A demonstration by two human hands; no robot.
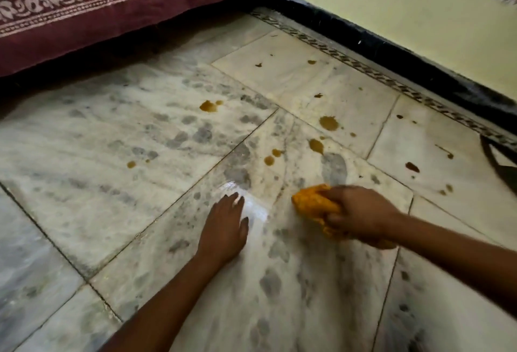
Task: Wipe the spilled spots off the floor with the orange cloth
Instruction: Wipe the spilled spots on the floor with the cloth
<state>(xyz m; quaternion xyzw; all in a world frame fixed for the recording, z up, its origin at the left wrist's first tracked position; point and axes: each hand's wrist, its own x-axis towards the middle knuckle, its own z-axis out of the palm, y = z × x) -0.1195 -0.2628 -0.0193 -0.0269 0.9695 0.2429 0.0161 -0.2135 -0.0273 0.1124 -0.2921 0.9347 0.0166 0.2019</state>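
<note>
Head view: crumpled orange cloth (312, 203), bunched into a wad, yellow-orange, folds visible. It sits on the white-grey veined marble tile floor (112, 141), lower centre-right of frame.

Right hand (361, 216) is clenched around the cloth from the right. The fingers curl over its top and the thumb side is underneath. Most of the wad sticks out to the left of the knuckles; a bit of orange shows below the hand.

Left hand (223, 232) is released and holding nothing. It lies palm-down flat on the floor with fingers straight, just left of the cloth and not touching it. Between the two is a glossy wet patch (256, 211), right at the left fingertips.

Brown-amber spilled spots are all beyond the cloth, none under it:
- nearest small pair (269, 160), with a drop (316, 145) just past it
- big round one (328, 123) further out
- blotch (208, 106) to the upper left
- small one (131, 164) far left
- dark smear (412, 167) to the right, smaller specks scattered toward the wall

Maroon patterned bedspread (112, 1) hangs at top left. Black skirting (391, 52) runs under a pale yellow wall (391, 1) at top right.
</note>
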